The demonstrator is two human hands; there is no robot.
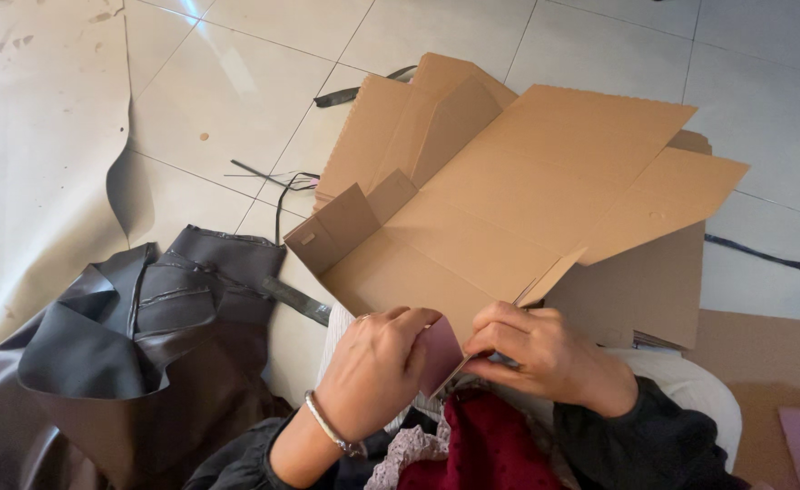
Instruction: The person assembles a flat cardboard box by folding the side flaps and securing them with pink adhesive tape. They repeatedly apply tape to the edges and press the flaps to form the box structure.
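A flat brown cardboard box blank (500,209) lies unfolded over my lap and the tiled floor. My left hand (377,367), with a silver bracelet on the wrist, grips the near edge of the cardboard, fingers curled over a folded flap. My right hand (536,354) pinches the same near edge just to the right, where a narrow flap (549,277) stands up. Both hands are close together, nearly touching. A small side flap (332,227) sticks up at the left end of the blank.
More flat cardboard sheets (645,290) lie stacked under the blank. Dark brown leather-like pieces (146,345) are heaped at the left. A pale sheet (28,163) covers the floor at far left. Dark strips (350,93) lie on the tiles. Dark red fabric (486,445) is on my lap.
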